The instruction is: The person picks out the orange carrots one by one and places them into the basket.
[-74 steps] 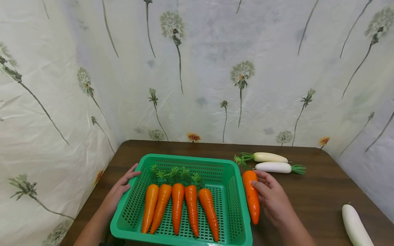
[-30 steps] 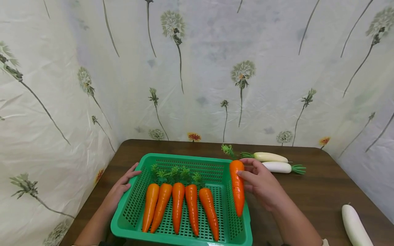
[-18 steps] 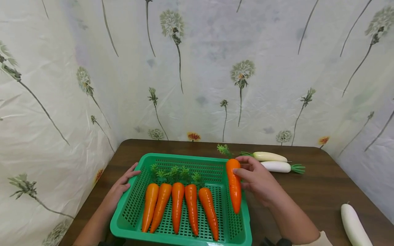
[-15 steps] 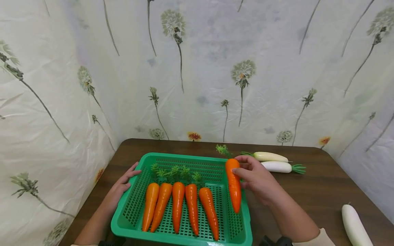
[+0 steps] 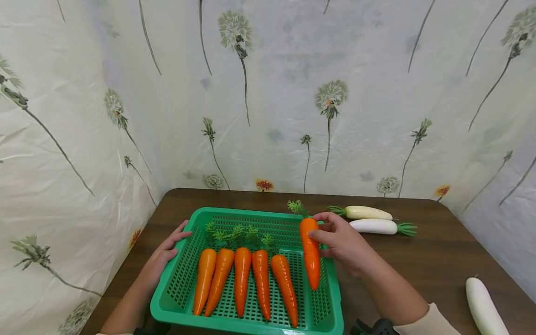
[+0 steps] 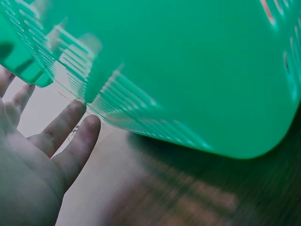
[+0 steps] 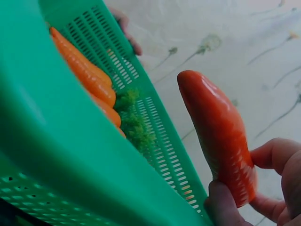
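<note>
My right hand (image 5: 345, 242) pinches an orange carrot (image 5: 310, 253) near its leafy top, thumb on the near face. The carrot hangs over the right side of a green basket (image 5: 259, 214), its tip pointing toward me; the right wrist view shows the same carrot (image 7: 218, 134) between thumb and fingers. Inside the basket, several carrots (image 5: 242, 281) lie in a row with green tops at the back. My left hand (image 5: 161, 258) rests against the basket's left rim with extended fingers (image 6: 77, 150) along the outer wall in the left wrist view.
Behind and right of the basket lie two white radishes, the paler yellow one (image 5: 368, 212) behind the whiter one (image 5: 372, 226). Another white radish (image 5: 485, 307) lies near the right edge of the brown table (image 5: 423, 260). A floral sheet (image 5: 276, 93) hangs behind the table.
My right hand has lifted the carrot from the table on the basket's right and carried it left over the rim. My left hand and the other carrots have stayed put.
</note>
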Available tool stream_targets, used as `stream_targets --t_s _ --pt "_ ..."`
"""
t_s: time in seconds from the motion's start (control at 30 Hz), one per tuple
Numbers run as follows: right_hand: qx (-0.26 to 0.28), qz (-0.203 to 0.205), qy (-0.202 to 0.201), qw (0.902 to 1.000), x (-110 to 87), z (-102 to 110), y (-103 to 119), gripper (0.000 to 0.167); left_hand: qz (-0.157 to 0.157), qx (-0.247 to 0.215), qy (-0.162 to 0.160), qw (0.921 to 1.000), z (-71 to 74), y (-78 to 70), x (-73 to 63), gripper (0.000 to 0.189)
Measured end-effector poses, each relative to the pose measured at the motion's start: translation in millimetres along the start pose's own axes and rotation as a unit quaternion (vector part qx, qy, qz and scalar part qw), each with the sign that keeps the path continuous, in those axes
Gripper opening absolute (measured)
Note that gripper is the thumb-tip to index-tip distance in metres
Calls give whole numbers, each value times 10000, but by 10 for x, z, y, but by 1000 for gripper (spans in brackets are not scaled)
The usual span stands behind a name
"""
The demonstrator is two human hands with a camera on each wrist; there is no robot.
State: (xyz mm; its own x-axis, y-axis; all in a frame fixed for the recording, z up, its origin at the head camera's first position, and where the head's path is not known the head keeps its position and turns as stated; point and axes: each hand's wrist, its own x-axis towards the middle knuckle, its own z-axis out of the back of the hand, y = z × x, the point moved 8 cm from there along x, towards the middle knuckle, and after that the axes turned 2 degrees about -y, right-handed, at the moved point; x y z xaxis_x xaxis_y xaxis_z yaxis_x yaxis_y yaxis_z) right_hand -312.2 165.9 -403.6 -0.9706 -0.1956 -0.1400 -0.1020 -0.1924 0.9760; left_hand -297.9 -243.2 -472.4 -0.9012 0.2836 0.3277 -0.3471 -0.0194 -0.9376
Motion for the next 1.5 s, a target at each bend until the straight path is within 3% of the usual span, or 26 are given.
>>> stream_targets --t_s 0.67,1.5 --pt "-515 -209 -153 9983 -1 -57 23 49 -27 -84 46 10000 -8 9 -4 46" --pt "-792 -332 -264 9960 -28 -95 36 51 355 144 -107 9992 -2 -8 -1 47"
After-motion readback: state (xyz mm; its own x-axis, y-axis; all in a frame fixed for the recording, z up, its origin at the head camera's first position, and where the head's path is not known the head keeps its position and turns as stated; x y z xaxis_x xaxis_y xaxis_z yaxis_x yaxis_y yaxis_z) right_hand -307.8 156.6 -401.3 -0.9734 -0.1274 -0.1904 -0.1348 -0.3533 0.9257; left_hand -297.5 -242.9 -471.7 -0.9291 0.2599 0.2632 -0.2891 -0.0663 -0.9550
